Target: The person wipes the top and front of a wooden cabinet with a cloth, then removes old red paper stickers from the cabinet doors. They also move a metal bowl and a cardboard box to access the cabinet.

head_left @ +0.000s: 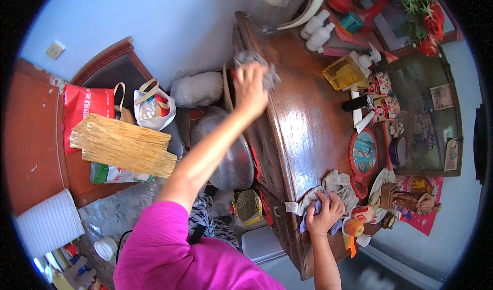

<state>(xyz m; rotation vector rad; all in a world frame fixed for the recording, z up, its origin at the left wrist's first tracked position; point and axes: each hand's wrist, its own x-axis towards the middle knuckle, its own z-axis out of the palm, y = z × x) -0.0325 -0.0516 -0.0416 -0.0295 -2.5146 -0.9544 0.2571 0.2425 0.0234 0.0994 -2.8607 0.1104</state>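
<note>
My left hand (pixel 250 87) presses a crumpled grey cloth (pixel 272 77) against the left edge of a brown wooden dresser top (pixel 295 131), near its far corner. Its fingers are bent over the cloth. At the near end of the dresser, my right hand (pixel 324 214) is closed over a purple cloth (pixel 309 217). A bunched grey-beige cloth (pixel 341 187) with a white tag lies against these fingers. Close to my right hand are a peach-coloured fruit (pixel 354 227), a small white cup (pixel 363 239) and a red-framed hand mirror (pixel 363 154).
A pump bottle of yellow liquid (pixel 341 74), white bottles (pixel 321 37), a clear pitcher (pixel 282 5) and red flowers (pixel 434 23) crowd the dresser's far and right sides. Left of it stand a metal basin (pixel 226 156), a rolled straw mat (pixel 123 143) and bags (pixel 154 108).
</note>
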